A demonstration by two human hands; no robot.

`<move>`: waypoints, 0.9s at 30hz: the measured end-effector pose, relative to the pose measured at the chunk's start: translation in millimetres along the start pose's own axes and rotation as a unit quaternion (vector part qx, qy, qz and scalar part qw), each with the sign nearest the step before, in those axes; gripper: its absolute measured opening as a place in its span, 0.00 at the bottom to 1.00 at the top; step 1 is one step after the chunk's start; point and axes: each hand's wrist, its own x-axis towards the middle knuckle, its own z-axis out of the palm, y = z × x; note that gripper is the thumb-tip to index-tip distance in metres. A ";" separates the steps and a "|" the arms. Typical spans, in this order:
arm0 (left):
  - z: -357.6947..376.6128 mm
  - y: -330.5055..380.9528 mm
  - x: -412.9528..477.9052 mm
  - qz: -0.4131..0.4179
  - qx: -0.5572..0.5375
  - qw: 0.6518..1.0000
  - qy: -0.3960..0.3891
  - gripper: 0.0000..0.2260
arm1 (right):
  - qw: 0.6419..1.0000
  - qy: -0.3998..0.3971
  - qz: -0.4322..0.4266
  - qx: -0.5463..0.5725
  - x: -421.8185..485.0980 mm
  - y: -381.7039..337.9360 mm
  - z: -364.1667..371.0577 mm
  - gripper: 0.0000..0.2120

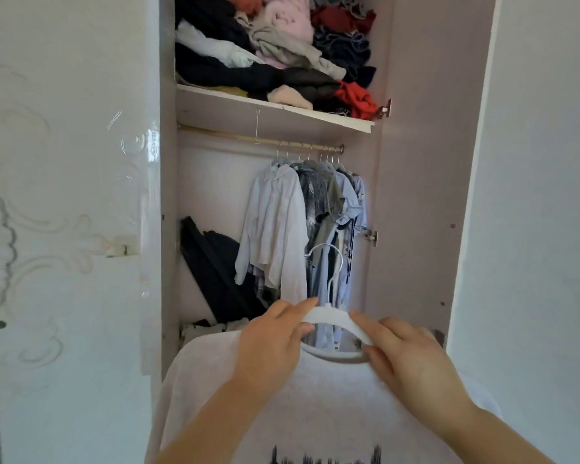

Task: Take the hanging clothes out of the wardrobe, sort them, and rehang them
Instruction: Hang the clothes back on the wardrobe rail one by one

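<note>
A white T-shirt point(332, 406) with a black print near its lower edge hangs on a white hanger point(332, 316) with a metal hook, held low in front of the open wardrobe. My left hand point(275, 339) grips the hanger's left arm at the collar. My right hand point(406, 353) grips the hanger's right arm and the collar beside it. Behind them, several shirts point(302, 226), white, grey and light blue, hang bunched at the right end of the brass rail point(235, 136).
A shelf point(268, 112) above the rail carries a heap of crumpled clothes point(275, 48). Dark items point(211, 266) lean in the lower left of the wardrobe. A glossy white door point(64, 209) stands at the left and the open door panel point(419, 182) at the right. The rail's left half is bare.
</note>
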 end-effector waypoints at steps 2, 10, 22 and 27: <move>18.2 -24.1 15.8 -0.008 0.004 1.000 0.011 0.16 | 1.000 -0.010 -0.013 0.021 17.0 15.9 31.6 0.22; 92.1 -130.9 96.0 -0.021 0.012 0.997 0.076 0.15 | 0.999 0.005 -0.035 -0.003 95.9 71.5 155.2 0.21; 169.2 -270.0 237.9 -0.078 0.039 0.991 0.105 0.20 | 0.992 0.091 -0.087 -0.010 243.2 147.3 312.5 0.18; 194.7 -327.1 294.5 -0.118 0.100 0.979 0.136 0.21 | 0.989 0.093 -0.110 -0.020 314.8 172.6 377.8 0.30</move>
